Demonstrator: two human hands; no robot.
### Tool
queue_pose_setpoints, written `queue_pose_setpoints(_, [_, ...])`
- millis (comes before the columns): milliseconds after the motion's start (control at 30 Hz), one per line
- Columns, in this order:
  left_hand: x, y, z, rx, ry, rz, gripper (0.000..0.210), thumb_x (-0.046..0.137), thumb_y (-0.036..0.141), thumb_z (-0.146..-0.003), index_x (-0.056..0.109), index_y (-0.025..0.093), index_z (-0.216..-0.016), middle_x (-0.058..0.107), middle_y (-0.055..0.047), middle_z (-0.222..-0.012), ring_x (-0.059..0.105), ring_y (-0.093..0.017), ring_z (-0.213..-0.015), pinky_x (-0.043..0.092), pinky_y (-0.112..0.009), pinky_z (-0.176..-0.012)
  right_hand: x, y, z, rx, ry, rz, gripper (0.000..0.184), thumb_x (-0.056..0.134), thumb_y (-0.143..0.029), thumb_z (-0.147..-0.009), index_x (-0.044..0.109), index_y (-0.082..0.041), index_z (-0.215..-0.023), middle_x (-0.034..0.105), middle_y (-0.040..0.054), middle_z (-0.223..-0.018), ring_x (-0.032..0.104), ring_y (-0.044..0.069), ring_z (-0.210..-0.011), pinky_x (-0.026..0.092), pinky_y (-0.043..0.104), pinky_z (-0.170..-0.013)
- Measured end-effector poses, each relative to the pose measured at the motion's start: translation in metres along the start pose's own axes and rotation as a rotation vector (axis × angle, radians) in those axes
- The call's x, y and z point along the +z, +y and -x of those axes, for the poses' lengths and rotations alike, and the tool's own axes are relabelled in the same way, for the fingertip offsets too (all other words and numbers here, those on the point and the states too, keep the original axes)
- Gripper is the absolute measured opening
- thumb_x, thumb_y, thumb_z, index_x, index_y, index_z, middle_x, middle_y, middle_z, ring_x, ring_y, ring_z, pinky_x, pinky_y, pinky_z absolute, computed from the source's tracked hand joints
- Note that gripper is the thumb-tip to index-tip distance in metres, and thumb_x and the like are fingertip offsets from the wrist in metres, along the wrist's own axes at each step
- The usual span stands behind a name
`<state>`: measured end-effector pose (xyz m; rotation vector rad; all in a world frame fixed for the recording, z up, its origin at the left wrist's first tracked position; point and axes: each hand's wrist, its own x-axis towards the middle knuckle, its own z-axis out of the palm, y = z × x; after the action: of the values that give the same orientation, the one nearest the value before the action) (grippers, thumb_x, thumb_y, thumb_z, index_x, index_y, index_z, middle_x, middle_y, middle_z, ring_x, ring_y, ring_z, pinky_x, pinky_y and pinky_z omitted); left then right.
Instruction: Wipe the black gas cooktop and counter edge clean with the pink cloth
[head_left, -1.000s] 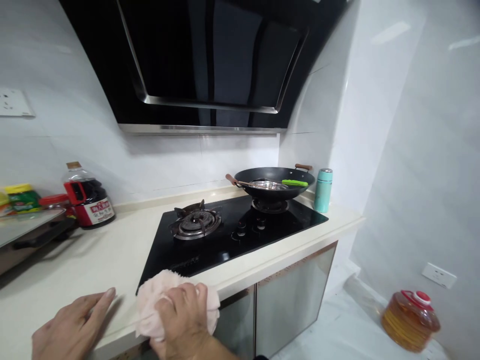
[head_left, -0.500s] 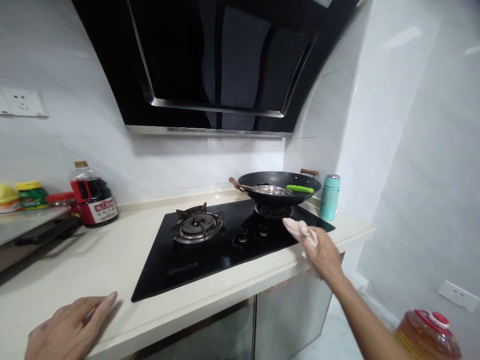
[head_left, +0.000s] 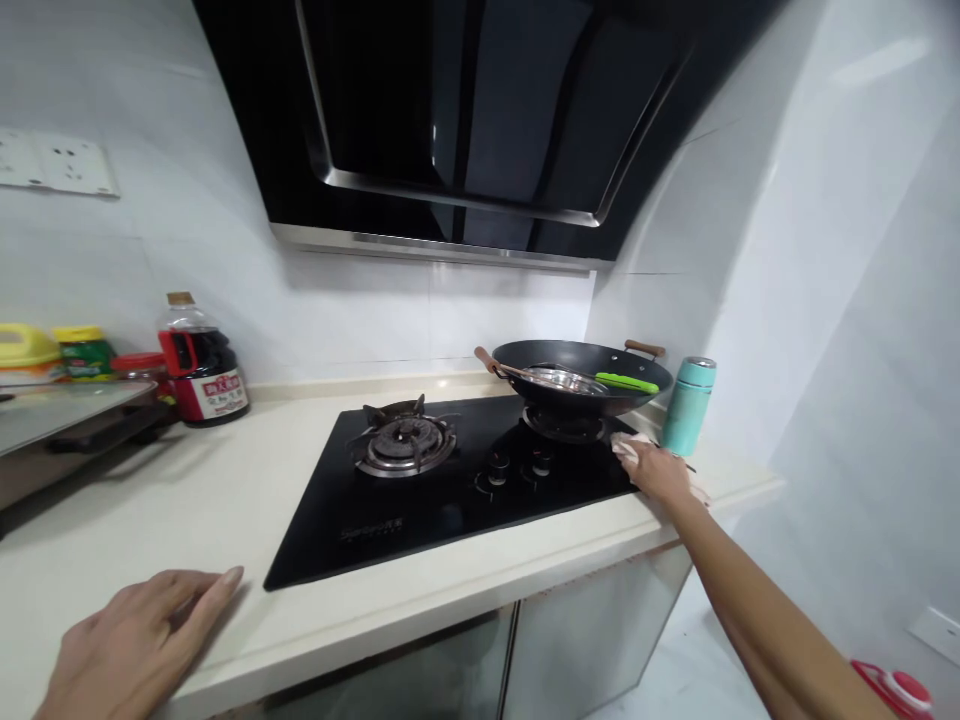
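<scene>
My right hand point(head_left: 661, 475) is closed on a pale pink cloth point(head_left: 628, 449) and presses it to the right end of the black glass gas stove point(head_left: 442, 515). Just beyond that hand stands a mint-green thermos bottle point(head_left: 688, 408). On the right burner sits a dark wok point(head_left: 540, 354) with wooden handles, holding a shiny metal piece point(head_left: 562, 379) and a bright green-handled utensil point(head_left: 627, 382). My left hand point(head_left: 142, 635) lies on the cream countertop point(head_left: 187, 500), left of the stove, fingers stretched out and holding nothing.
A black range hood point(head_left: 450, 130) hangs over the stove. The left burner point(head_left: 409, 440) is bare, with two knobs to its right. At the left are a dark sauce bottle point(head_left: 206, 370), jars and a glass-topped appliance point(head_left: 67, 430). A red-capped jug point(head_left: 904, 690) is low at right.
My right hand has moved right and away from me with the cloth, coming down onto the stove's right edge near the thermos. My left hand stays on the counter. The view has shifted slightly.
</scene>
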<state>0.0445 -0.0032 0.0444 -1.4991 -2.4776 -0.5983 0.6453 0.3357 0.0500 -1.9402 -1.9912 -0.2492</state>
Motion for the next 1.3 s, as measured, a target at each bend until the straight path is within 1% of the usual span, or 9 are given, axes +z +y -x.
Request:
queue_pose_setpoints(167, [-0.001, 0.007, 0.004, 0.010, 0.025, 0.023, 0.052, 0.036, 0.067, -0.088, 0.078, 0.036, -0.086, 0.080, 0.004, -0.102, 0.068, -0.027, -0.105, 0.046, -0.036, -0.088, -0.003, -0.053, 0.070, -0.280, 0.102, 0.034, 0.043, 0.055, -0.031, -0.093, 0.066, -0.025, -0.134, 0.066, 0.0086, -0.134, 0.058, 0.029, -0.107, 0.038, 0.038, -0.088])
queue_pose_setpoints(367, [-0.006, 0.015, 0.012, 0.044, 0.039, 0.037, 0.050, 0.041, 0.062, -0.094, 0.078, 0.029, -0.090, 0.079, 0.000, -0.106, 0.065, -0.027, -0.105, 0.042, -0.037, -0.089, -0.016, -0.153, 0.139, -0.545, 0.253, -0.093, 0.036, 0.062, -0.025, -0.088, 0.068, -0.022, -0.123, 0.069, 0.0078, -0.115, 0.053, 0.027, -0.094, 0.033, 0.038, -0.081])
queue_pose_setpoints(633, [-0.015, 0.024, 0.018, 0.036, 0.021, 0.072, 0.053, 0.039, 0.058, -0.097, 0.077, 0.023, -0.094, 0.078, -0.008, -0.106, 0.064, -0.032, -0.108, 0.041, -0.044, -0.092, -0.031, -0.292, 0.198, -0.707, 0.151, -0.340, 0.034, 0.071, -0.023, -0.082, 0.064, -0.024, -0.116, 0.066, 0.0071, -0.114, 0.050, 0.029, -0.097, 0.035, 0.041, -0.084])
queue_pose_setpoints(833, [-0.009, 0.022, 0.019, 0.030, 0.115, 0.030, 0.052, 0.039, 0.060, -0.095, 0.077, 0.025, -0.089, 0.078, -0.007, -0.101, 0.066, -0.029, -0.107, 0.043, -0.041, -0.092, -0.037, -0.352, 0.241, -0.804, 0.045, -0.659, 0.039, 0.069, -0.018, -0.081, 0.063, -0.028, -0.119, 0.067, 0.0029, -0.118, 0.055, 0.028, -0.103, 0.042, 0.044, -0.092])
queue_pose_setpoints(933, [-0.008, 0.022, 0.021, 0.004, 0.132, 0.024, 0.052, 0.038, 0.059, -0.096, 0.077, 0.025, -0.089, 0.077, -0.007, -0.101, 0.065, -0.029, -0.108, 0.042, -0.041, -0.095, -0.040, -0.364, 0.231, -0.722, -0.089, -0.960, 0.036, 0.063, -0.018, -0.084, 0.066, -0.028, -0.118, 0.069, 0.0017, -0.120, 0.061, 0.024, -0.104, 0.047, 0.038, -0.094])
queue_pose_setpoints(1000, [-0.008, 0.023, 0.022, -0.018, 0.119, 0.035, 0.053, 0.037, 0.060, -0.097, 0.077, 0.025, -0.088, 0.077, -0.007, -0.103, 0.065, -0.029, -0.109, 0.041, -0.043, -0.097, -0.039, -0.363, 0.206, -0.591, -0.177, -1.146, 0.034, 0.056, -0.023, -0.089, 0.066, -0.026, -0.121, 0.071, 0.0025, -0.119, 0.064, 0.021, -0.104, 0.050, 0.034, -0.093])
queue_pose_setpoints(1067, [-0.010, 0.025, 0.024, -0.031, 0.116, 0.054, 0.053, 0.037, 0.060, -0.097, 0.077, 0.025, -0.089, 0.077, -0.007, -0.104, 0.064, -0.029, -0.111, 0.039, -0.043, -0.099, -0.036, -0.353, 0.173, -0.431, -0.226, -1.191, 0.034, 0.052, -0.031, -0.092, 0.067, -0.024, -0.121, 0.072, 0.0038, -0.114, 0.067, 0.020, -0.100, 0.053, 0.033, -0.090])
queue_pose_setpoints(1167, [-0.010, 0.028, 0.027, -0.040, 0.132, 0.074, 0.052, 0.040, 0.060, -0.097, 0.077, 0.025, -0.089, 0.077, -0.007, -0.103, 0.063, -0.029, -0.110, 0.039, -0.043, -0.099, -0.027, -0.319, 0.129, -0.263, -0.195, -1.101, 0.040, 0.055, -0.039, -0.088, 0.069, -0.020, -0.120, 0.071, 0.0089, -0.110, 0.067, 0.025, -0.099, 0.054, 0.038, -0.090])
queue_pose_setpoints(1300, [-0.010, 0.024, 0.029, -0.043, 0.150, 0.126, 0.049, 0.041, 0.059, -0.096, 0.077, 0.026, -0.087, 0.077, -0.006, -0.101, 0.064, -0.029, -0.110, 0.040, -0.043, -0.099, -0.011, -0.245, 0.104, -0.202, -0.046, -1.032, 0.046, 0.055, -0.038, -0.078, 0.070, -0.017, -0.116, 0.066, 0.0138, -0.116, 0.065, 0.027, -0.102, 0.051, 0.043, -0.098])
